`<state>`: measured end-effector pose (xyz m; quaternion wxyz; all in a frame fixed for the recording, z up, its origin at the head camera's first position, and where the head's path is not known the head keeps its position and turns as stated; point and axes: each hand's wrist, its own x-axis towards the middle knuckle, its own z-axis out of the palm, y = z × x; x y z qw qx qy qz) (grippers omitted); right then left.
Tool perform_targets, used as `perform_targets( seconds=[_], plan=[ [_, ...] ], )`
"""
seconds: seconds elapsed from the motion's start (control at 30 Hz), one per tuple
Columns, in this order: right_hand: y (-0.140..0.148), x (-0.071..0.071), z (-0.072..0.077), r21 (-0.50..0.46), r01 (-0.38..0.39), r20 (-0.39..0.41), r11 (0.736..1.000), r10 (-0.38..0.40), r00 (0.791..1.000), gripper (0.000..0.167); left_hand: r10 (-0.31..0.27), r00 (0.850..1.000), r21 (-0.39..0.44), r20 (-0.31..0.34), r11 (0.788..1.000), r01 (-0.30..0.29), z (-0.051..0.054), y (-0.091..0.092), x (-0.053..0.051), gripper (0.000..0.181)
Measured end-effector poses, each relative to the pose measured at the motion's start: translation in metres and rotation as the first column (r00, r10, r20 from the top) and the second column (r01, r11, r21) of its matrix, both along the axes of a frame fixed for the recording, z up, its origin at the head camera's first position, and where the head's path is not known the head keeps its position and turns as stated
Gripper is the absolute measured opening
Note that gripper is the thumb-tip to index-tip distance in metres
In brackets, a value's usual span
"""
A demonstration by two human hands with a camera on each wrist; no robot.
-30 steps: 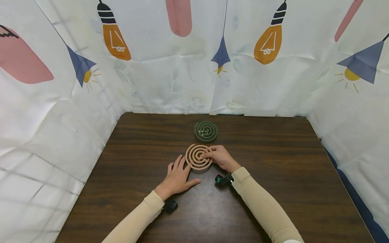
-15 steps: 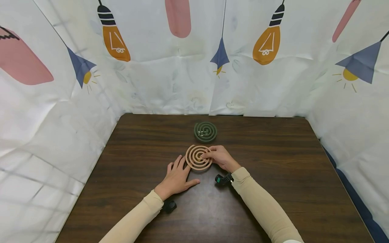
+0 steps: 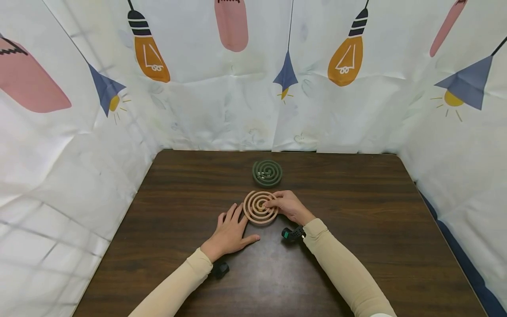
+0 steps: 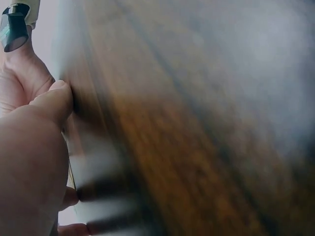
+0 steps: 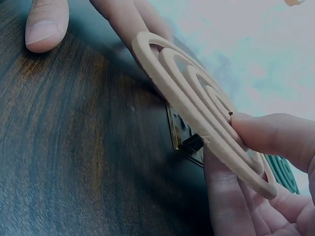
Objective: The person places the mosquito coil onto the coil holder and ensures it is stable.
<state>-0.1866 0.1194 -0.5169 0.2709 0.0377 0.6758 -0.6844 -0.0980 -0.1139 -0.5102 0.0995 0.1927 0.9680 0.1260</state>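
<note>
A tan mosquito coil (image 3: 252, 210) is held at the middle of the table by my right hand (image 3: 292, 208). The right wrist view shows the right thumb (image 5: 278, 137) on the top of the tan coil (image 5: 172, 96), with the fingers beneath it. Under the coil, a small flat metal plate (image 5: 175, 129) with a gold edge shows partly. My left hand (image 3: 227, 235) rests on the table with spread fingers, its fingertips by the coil's left edge. In the left wrist view the left hand (image 4: 32, 167) lies low along the wood.
Beyond the tan coil lies a green mosquito coil (image 3: 267, 181), with small shiny bits in its gaps. The dark wooden table (image 3: 356, 246) meets a white printed curtain (image 3: 237, 110) at the back and sides. Black cameras (image 3: 292, 234) sit on both wrists.
The tan coil and the right hand have shifted slightly to the right and nearer. The left hand stays almost still. The whole view has tilted up a little.
</note>
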Motion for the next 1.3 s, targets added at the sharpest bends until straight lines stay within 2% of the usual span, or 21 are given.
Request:
perform_targets(
  seconds=[0.2, 0.6, 0.87, 1.07, 1.3],
  plan=[
    [0.0, -0.003, 0.002, 0.002, -0.027, 0.014, 1.0, 0.026, 1.0, 0.033, -0.005, 1.0, -0.006, -0.014, 1.0, 0.005, -0.001, -0.005, -0.002, 0.093],
    [0.005, -0.005, 0.003, -0.009, -0.069, 0.01, 0.998, 0.069, 0.998, 0.037, 0.033, 0.999, 0.001, -0.004, 0.999, -0.033, 0.0, -0.018, -0.004, 0.096],
    [0.013, -0.008, 0.003, 0.002, -0.041, 0.009, 0.999, 0.041, 0.999, 0.033, 0.029, 1.0, 0.027, 0.005, 0.999, -0.029, 0.004, -0.022, -0.01, 0.094],
    [0.02, -0.01, 0.005, -0.004, -0.047, 0.018, 0.999, 0.047, 0.999, 0.032, 0.028, 1.0, 0.026, -0.004, 0.999, -0.028, 0.004, -0.026, -0.013, 0.092],
    [0.028, -0.01, 0.006, 0.022, -0.02, 0.008, 1.0, 0.02, 1.0, 0.036, 0.047, 0.999, 0.035, -0.027, 0.998, -0.046, 0.007, -0.04, -0.013, 0.091]
  ],
)
